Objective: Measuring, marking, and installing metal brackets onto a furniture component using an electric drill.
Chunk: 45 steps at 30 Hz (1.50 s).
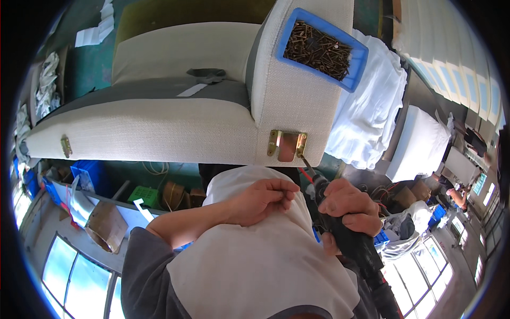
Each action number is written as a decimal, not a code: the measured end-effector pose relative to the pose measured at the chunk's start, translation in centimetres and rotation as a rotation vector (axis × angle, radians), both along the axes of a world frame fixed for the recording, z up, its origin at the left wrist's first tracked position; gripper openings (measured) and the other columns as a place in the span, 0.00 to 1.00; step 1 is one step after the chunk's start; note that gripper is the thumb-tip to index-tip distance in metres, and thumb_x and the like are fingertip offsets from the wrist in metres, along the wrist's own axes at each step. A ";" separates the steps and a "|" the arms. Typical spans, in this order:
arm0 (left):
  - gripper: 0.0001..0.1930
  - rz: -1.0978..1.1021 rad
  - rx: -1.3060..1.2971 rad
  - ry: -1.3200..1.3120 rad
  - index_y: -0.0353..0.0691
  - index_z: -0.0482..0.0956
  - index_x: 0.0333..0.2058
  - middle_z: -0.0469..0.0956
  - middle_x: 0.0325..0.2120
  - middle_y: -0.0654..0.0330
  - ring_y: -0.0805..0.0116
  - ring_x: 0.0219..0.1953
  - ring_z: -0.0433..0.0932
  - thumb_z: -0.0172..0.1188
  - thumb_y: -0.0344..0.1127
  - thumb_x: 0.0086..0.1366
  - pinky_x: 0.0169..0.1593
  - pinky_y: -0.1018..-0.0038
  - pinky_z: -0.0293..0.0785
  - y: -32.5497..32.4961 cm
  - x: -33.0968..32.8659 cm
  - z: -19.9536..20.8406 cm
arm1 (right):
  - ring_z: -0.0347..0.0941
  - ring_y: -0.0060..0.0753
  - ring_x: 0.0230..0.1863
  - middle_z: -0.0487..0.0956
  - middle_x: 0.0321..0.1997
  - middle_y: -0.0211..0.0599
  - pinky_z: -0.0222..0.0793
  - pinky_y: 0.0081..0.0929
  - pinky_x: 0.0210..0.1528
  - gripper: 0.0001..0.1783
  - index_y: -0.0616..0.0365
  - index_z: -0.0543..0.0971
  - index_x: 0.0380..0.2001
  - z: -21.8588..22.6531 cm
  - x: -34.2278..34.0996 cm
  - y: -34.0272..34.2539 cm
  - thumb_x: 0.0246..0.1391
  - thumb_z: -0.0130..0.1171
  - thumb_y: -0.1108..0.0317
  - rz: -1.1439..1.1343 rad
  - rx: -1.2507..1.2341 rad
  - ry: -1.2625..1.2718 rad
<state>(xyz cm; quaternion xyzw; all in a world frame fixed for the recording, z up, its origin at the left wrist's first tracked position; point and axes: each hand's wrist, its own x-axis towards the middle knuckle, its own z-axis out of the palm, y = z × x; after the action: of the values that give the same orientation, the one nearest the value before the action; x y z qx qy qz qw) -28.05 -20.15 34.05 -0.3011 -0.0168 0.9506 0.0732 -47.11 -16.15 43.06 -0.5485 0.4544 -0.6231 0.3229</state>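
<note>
My right hand (350, 207) is wrapped round a black power screwdriver (353, 244). Its long thin bit reaches up to the right edge of a brass-coloured metal bracket (287, 145) on the front of the cream sofa's arm (297, 109). Whether a screw sits under the bit tip is too small to tell. In front of my body, my left hand (260, 201) is closed with curled fingers, and what they may hold is hidden. A blue plastic tray (344, 81) full of loose brownish screws (317, 50) rests on top of the sofa arm.
A second brass bracket (66, 146) is on the sofa front at the far left. A grey cloth (207, 75) lies on the sofa seat. White-wrapped furniture (419, 143) stands at the right. Behind the left elbow are a green box (143, 196) and a blue crate (91, 178).
</note>
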 end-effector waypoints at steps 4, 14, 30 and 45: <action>0.13 -0.019 0.011 -0.008 0.34 0.71 0.50 0.73 0.40 0.60 0.69 0.43 0.77 0.44 0.23 0.69 0.50 0.75 0.75 -0.8 -0.3 0.4 | 0.77 0.41 0.28 0.76 0.34 0.48 0.73 0.42 0.31 0.23 0.57 0.69 0.39 -0.1 -0.1 -0.3 0.37 0.66 0.75 -0.011 0.027 0.010; 0.14 -0.162 -0.376 -0.048 0.36 0.72 0.52 0.75 0.45 0.61 0.68 0.42 0.80 0.47 0.27 0.70 0.49 0.75 0.77 -1.5 0.3 2.0 | 0.74 0.39 0.33 0.72 0.40 0.48 0.69 0.43 0.35 0.29 0.56 0.65 0.45 -0.6 -0.5 0.1 0.41 0.68 0.68 -0.062 -0.004 0.037; 0.14 -0.161 -0.609 -0.023 0.32 0.67 0.52 0.75 0.45 0.56 0.68 0.43 0.80 0.44 0.30 0.72 0.46 0.75 0.78 -1.5 0.8 0.1 | 0.71 0.31 0.34 0.73 0.40 0.37 0.70 0.38 0.43 0.27 0.51 0.68 0.47 -4.3 -2.5 6.2 0.40 0.61 0.66 -0.643 -0.045 -0.877; 0.09 0.117 -0.674 -0.154 0.34 0.78 0.42 0.73 0.26 0.69 0.82 0.24 0.64 0.55 0.31 0.68 0.27 0.84 0.61 -0.4 -0.4 -0.1 | 0.72 0.30 0.36 0.72 0.43 0.36 0.72 0.38 0.44 0.26 0.52 0.68 0.49 -4.2 -2.4 5.3 0.44 0.62 0.67 -0.460 -0.062 -0.915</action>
<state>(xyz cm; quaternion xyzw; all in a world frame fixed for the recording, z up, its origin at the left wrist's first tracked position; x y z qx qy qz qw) -28.47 -20.55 33.96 -0.3779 0.2753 0.8797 -0.0865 -49.54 -10.81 38.85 -0.1147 0.3567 -0.8676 0.3271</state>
